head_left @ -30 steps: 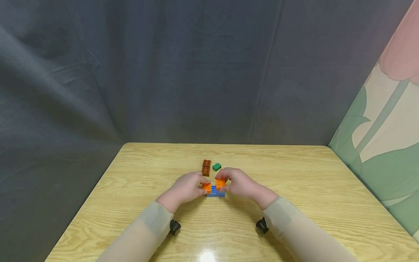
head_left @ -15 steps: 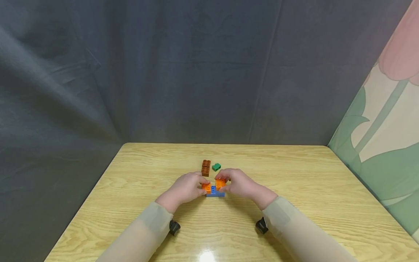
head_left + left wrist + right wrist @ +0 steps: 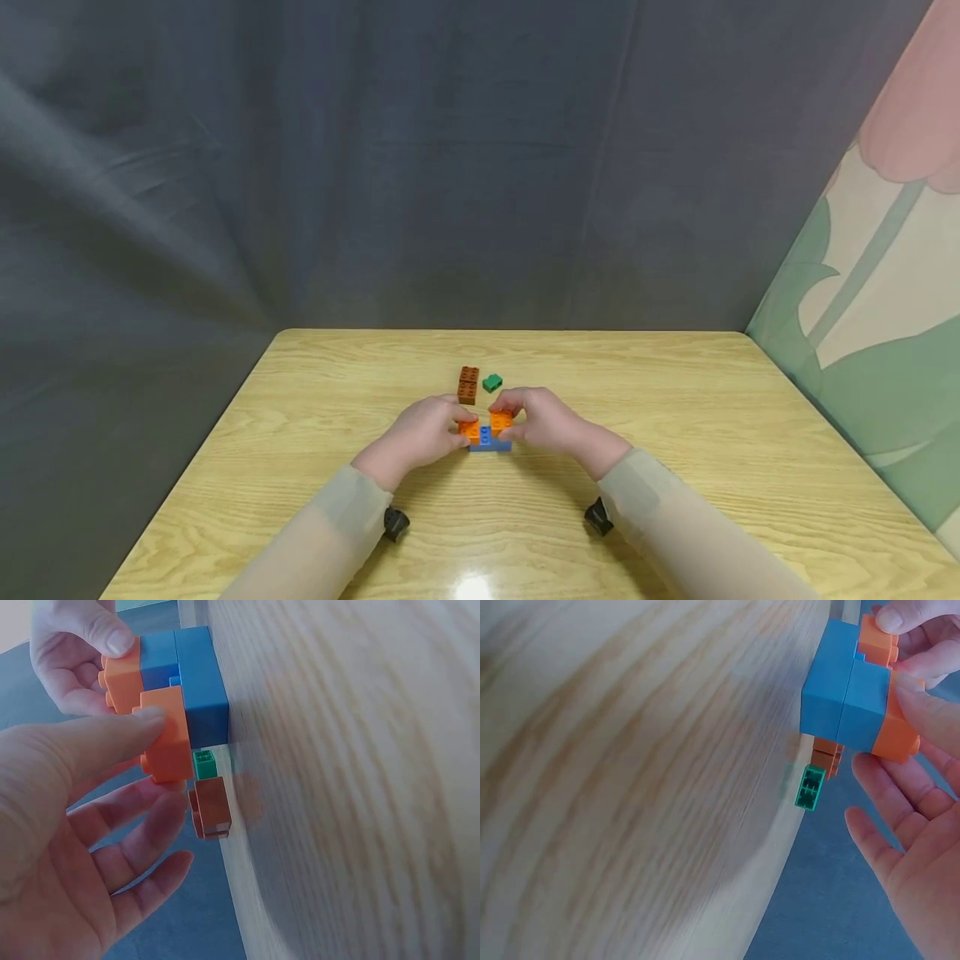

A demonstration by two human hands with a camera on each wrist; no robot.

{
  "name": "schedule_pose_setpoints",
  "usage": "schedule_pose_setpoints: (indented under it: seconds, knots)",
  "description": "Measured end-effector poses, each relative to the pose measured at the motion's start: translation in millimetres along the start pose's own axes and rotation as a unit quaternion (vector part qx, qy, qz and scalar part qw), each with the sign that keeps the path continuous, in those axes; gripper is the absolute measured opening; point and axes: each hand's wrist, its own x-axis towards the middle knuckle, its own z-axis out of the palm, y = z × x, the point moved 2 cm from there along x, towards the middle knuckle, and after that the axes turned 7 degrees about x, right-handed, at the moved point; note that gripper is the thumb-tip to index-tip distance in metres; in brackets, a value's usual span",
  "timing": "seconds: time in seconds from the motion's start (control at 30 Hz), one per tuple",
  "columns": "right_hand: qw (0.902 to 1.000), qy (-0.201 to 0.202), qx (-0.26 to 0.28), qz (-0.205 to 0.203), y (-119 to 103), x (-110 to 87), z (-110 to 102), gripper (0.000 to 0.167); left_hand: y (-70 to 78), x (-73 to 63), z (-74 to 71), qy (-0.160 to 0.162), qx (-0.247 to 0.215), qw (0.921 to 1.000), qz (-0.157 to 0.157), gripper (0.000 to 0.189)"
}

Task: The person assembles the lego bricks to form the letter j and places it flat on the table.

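Note:
A long blue brick [image 3: 206,690] lies on the table in front of the person. On its right part sits a second blue brick [image 3: 866,709], topped by an orange brick [image 3: 897,735]. My right hand [image 3: 547,421] pinches that orange brick between thumb and fingers. Lower down, at the left end of the long blue brick, another orange brick [image 3: 171,754] is gripped by my left hand [image 3: 422,429], thumb on the near side. Blue studs show between the two orange bricks in the head view.
Just beyond the hands, two brown bricks [image 3: 468,386] lie end to end. To their right is a small green brick [image 3: 492,382], tipped on its side with its hollow underside facing the right wrist camera. A dark curtain [image 3: 450,208] hangs behind the wooden table [image 3: 675,417].

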Motion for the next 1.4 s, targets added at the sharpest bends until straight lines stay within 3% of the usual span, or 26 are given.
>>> schedule_pose_setpoints:
  seconds: [0.83, 1.4]
  knots:
    - [0.9989, 0.024, 0.021, 0.035, 2, -6.5, -2, 0.027, 2.9, 1.2, -0.6, 0.005, 0.002, 1.0000, 0.006, 0.034]
    - [0.9954, 0.017, 0.048, 0.081, 13, -8.4, 0, 0.028, 5.3, -0.2, -4.5, -0.011, 0.000, 0.9997, -0.020, 0.037]
